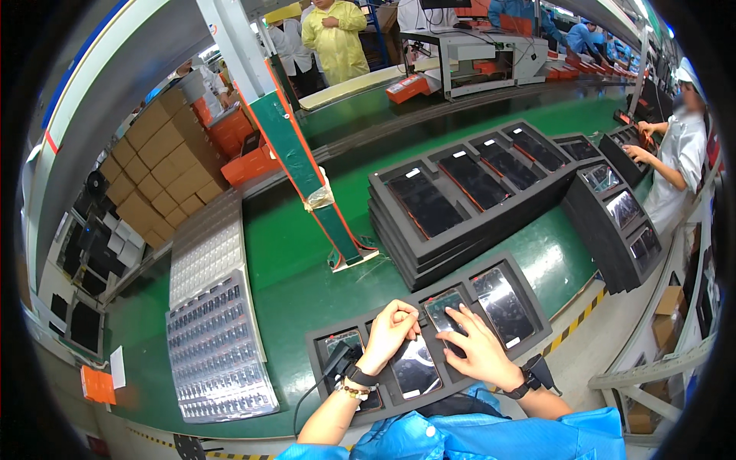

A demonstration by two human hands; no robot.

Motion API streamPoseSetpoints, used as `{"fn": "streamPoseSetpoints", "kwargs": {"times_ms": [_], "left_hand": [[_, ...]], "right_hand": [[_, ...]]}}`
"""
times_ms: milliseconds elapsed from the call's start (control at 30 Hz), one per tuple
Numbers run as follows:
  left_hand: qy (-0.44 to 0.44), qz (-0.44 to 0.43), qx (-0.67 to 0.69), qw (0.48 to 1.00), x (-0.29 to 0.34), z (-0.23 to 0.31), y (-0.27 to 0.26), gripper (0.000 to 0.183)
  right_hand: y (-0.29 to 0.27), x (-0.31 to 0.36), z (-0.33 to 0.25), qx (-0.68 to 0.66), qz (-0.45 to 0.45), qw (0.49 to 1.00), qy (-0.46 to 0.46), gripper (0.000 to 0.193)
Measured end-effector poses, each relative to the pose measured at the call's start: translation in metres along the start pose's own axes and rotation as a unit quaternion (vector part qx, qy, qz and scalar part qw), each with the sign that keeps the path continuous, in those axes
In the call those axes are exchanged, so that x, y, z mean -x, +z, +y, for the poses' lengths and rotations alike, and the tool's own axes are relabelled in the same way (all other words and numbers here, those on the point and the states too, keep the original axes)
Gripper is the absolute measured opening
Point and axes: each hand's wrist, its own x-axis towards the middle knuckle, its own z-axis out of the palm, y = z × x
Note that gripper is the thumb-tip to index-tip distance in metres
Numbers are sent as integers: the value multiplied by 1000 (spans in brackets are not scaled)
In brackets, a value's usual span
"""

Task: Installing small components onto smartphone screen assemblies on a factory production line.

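Observation:
A black foam tray (533,305) lies in front of me, with dark-screened phones in its slots. My right hand (481,346) is open, its fingers spread over one phone (442,304) and touching its glass. My left hand (389,335) is closed, thumb and fingers pinched together above the top end of the neighbouring phone (416,369). Whatever it may hold is too small to make out. The phone (503,305) at the tray's right end lies flat and untouched. My left wrist and a black strapped device partly cover the leftmost phone (343,341).
Beyond my tray stands a stack of foam trays (429,257) with phones on top. Clear plastic trays of small parts (218,349) lie on the left. A green post (295,153) rises from the bench. At right, a co-worker (678,146) handles items near another tray stack (613,253).

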Motion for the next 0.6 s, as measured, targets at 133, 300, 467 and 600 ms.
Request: {"fn": "streamPoseSetpoints", "kwargs": {"times_ms": [133, 300, 467, 600], "left_hand": [[11, 6, -11, 1000, 0, 5, 4, 10], [45, -11, 17, 999, -7, 20, 22, 9], [44, -19, 6, 999, -17, 22, 27, 9], [43, -25, 6, 999, -23, 22, 25, 9]], "right_hand": [[-6, 3, 7, -127, 59, 990, 35, 29], [-9, 5, 10, -189, 81, 977, 49, 26], [-7, 6, 10, -193, 93, 975, 50, 25], [-7, 5, 7, -188, 90, 977, 50, 25]]}}
